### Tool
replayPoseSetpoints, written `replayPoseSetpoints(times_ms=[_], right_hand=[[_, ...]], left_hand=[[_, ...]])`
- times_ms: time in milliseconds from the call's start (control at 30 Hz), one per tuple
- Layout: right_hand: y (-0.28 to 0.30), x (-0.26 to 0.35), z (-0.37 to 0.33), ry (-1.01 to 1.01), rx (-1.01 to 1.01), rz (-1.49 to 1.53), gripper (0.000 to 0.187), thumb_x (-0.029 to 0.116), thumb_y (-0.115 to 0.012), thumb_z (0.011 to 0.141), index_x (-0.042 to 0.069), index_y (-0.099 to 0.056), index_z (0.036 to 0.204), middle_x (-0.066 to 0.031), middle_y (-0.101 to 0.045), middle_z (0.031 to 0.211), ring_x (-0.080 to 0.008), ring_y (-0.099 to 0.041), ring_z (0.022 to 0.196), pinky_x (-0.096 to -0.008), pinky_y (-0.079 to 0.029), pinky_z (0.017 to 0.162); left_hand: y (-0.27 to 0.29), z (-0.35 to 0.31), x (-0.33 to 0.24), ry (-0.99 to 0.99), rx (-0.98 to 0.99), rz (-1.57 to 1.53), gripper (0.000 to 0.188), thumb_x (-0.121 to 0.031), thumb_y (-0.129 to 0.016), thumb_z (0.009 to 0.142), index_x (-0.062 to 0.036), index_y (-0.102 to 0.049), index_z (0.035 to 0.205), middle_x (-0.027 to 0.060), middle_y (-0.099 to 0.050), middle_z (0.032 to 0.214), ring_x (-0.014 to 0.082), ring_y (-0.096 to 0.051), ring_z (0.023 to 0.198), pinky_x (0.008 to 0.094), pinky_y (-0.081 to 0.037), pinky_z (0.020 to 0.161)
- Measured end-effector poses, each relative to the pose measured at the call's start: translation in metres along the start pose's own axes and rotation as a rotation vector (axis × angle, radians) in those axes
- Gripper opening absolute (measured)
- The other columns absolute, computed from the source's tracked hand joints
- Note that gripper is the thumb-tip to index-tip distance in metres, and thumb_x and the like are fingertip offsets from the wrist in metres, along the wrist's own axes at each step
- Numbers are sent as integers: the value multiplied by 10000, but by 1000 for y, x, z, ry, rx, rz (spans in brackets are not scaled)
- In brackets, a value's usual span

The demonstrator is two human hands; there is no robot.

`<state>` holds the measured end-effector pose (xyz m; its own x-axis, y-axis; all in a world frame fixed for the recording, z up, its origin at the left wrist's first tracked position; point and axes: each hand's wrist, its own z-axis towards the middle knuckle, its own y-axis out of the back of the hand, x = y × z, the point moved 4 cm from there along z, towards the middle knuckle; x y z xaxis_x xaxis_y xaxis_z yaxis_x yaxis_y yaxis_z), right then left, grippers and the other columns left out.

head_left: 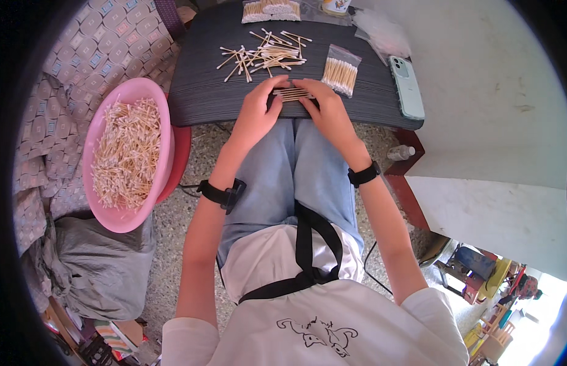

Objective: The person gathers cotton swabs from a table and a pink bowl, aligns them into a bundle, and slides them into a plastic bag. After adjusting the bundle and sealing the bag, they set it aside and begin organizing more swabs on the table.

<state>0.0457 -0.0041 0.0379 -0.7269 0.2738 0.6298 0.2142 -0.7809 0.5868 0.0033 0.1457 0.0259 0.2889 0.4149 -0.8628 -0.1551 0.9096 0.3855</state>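
Observation:
Near the front edge of the dark table, a small row of cotton swabs (292, 94) lies sideways between my two hands. My left hand (261, 105) closes on its left end with thumb and fingers, and my right hand (323, 105) does the same on the right end, so the swab tips are mostly hidden. Just beyond my hands is a loose, crisscrossed pile of cotton swabs (268, 53). Close to my right fingers lies a clear plastic bag (341, 70) filled with swabs lined up side by side.
To the left, a pink basin (167, 152) heaped with swabs rests on a red stool (183, 160). Filled swab bags (271, 11) lie at the table's far edge. On the right are clear empty bags (381, 33) and a pale green phone (407, 88); a wall stands beyond.

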Motion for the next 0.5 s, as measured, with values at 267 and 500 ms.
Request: replayPoseSetpoints(times_ms=[267, 500], right_hand=[[-20, -11, 13, -202, -117, 342, 318, -18, -437, 902, 10, -505, 1212, -194, -593, 1133, -306, -576, 1071, -346, -435, 915], [-21, -17, 10, -279, -133, 429, 311, 6, -418, 922, 4, -473, 1228, -185, -568, 1192, -268, -545, 1139, -317, -414, 931]], left_hand=[[-24, 11, 4, 147, -292, -619, 349, -142, -403, 962, 12, -458, 1271, 134, -528, 1271, 180, -447, 1231, 294, -284, 1059], [-22, 11, 6, 175, -353, -844, 348, -153, -373, 967, 12, -457, 1262, 134, -522, 1265, 174, -428, 1244, 292, -246, 1094]])
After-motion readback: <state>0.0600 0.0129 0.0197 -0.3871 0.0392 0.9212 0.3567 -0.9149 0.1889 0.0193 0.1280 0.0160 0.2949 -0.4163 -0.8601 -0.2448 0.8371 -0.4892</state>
